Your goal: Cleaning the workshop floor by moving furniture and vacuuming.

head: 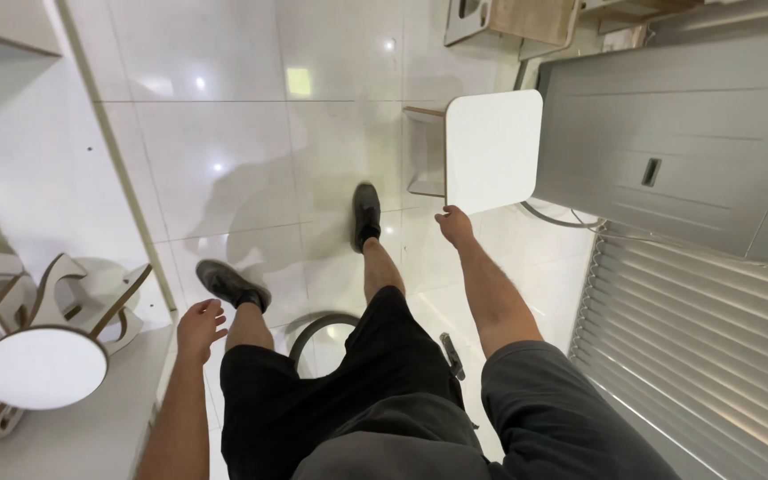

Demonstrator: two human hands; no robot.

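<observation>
White square stool (493, 149) gripped at its edge by right hand (454, 224), fingers hidden; left hand (199, 327) loosely open

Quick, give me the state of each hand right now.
Left hand: open, fingers loosely curled, holding nothing.
Right hand: gripping the lower edge of the white square-topped stool; whether it bears the stool's weight cannot be told.

Two bare hands show: the left hand (199, 327) at lower left, the right hand (453, 225) at centre. Two dark shoes (365, 213) stand mid-frame. One square white stool (491, 149) sits upper centre, and one round white stool (44, 367) lower left.
</observation>
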